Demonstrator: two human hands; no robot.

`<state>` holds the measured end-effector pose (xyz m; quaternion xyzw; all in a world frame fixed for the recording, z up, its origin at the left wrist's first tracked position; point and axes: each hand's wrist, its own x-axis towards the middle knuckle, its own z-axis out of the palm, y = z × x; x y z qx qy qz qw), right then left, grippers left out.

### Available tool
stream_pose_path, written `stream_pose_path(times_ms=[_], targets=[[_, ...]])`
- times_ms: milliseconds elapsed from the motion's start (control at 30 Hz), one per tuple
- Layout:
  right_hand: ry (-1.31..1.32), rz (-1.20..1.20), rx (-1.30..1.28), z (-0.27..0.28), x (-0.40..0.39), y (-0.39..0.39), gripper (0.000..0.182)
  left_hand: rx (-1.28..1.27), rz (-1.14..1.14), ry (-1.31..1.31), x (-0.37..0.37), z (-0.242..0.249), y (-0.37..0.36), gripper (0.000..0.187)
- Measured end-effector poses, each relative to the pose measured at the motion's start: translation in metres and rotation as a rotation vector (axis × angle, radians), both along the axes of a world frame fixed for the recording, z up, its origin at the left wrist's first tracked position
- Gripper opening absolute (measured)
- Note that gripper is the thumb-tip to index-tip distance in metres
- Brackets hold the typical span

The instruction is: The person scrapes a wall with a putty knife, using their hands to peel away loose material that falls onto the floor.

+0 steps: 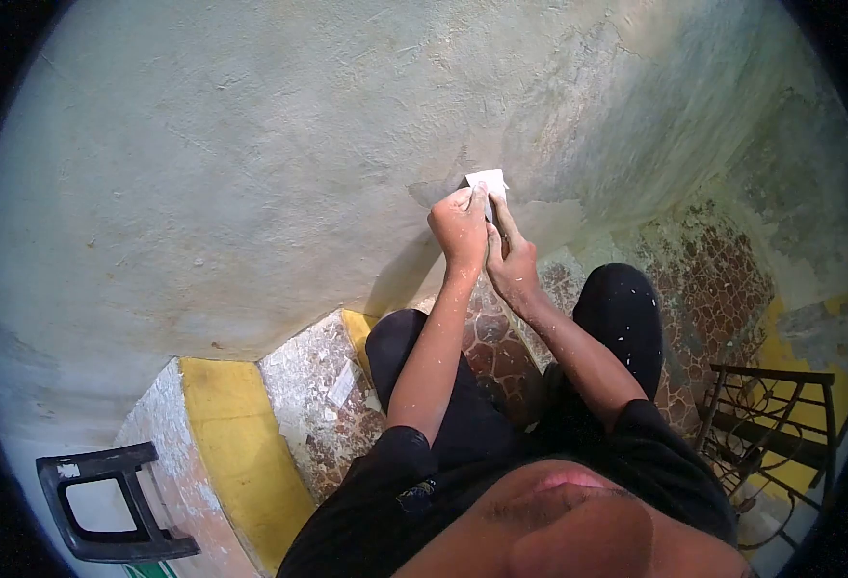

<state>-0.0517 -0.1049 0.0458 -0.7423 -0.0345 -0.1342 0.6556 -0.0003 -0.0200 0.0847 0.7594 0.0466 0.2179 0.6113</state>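
Observation:
A small flat white piece (487,180) with straight edges is held up against the plastered wall (279,183). I cannot make out whether it is a scraper blade or a folded sheet. My left hand (458,231) is closed on it, with the thumb pressed along its face. My right hand (513,268) grips its lower right side, the index finger reaching up to it. Around the piece the wall shows a darker, rough patch. Pale flakes stick to both forearms.
Steps with yellow edges (236,424) and flaked white paint go down at the left. A black plastic chair or stool (111,506) stands lower left. A dark metal railing (771,414) is at the right. Brown patterned tiles (713,289) with debris lie along the wall's foot.

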Motion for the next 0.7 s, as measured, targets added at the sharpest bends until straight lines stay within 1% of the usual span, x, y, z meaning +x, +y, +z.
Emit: stream_pose_path(times_ms=[33,100,167,233,333,367,400,500,533,567,633,667,700], targets=[[0.082,0.008,0.012,0.004,-0.002,-0.001,0.056,-0.003,-0.003,-0.002,-0.001,0.001,0.0,0.026],[0.083,0.001,0.004,0.005,-0.003,0.0,0.056,0.081,0.01,0.093,-0.003,0.006,0.0,0.029],[0.082,-0.007,-0.001,0.001,-0.001,0.0,0.056,0.081,0.02,0.069,-0.005,0.009,-0.003,0.029],[-0.028,-0.014,-0.008,-0.007,0.002,0.002,0.056,0.082,0.033,0.048,-0.007,0.007,-0.005,0.03],[-0.053,-0.008,0.006,-0.015,0.006,0.006,0.059,0.09,0.037,0.0,-0.003,0.001,0.0,0.033],[-0.058,-0.002,0.007,-0.016,0.008,0.008,0.059,0.165,0.038,-0.001,-0.001,-0.002,0.003,0.032],[-0.089,-0.011,0.045,-0.017,0.01,0.012,0.061,0.241,0.041,-0.001,-0.001,0.0,0.005,0.031],[-0.135,-0.003,0.137,-0.018,0.012,0.022,0.065,0.188,0.049,-0.069,0.003,0.004,-0.002,0.03],[-0.15,0.003,0.189,-0.018,0.014,0.024,0.068,0.279,0.046,0.007,0.002,0.006,0.002,0.027],[-0.15,0.004,0.19,-0.017,0.016,0.026,0.068,0.28,0.048,0.008,0.003,0.008,0.001,0.027],[-0.157,-0.038,0.19,-0.015,0.017,0.031,0.071,0.246,0.04,-0.03,0.001,0.017,-0.002,0.025],[-0.154,-0.033,0.193,-0.011,0.027,0.031,0.071,0.251,0.023,-0.128,0.006,0.023,-0.006,0.025],[-0.284,-0.1,0.21,0.005,0.044,0.025,0.072,0.254,0.008,-0.228,0.012,0.038,-0.014,0.024]])
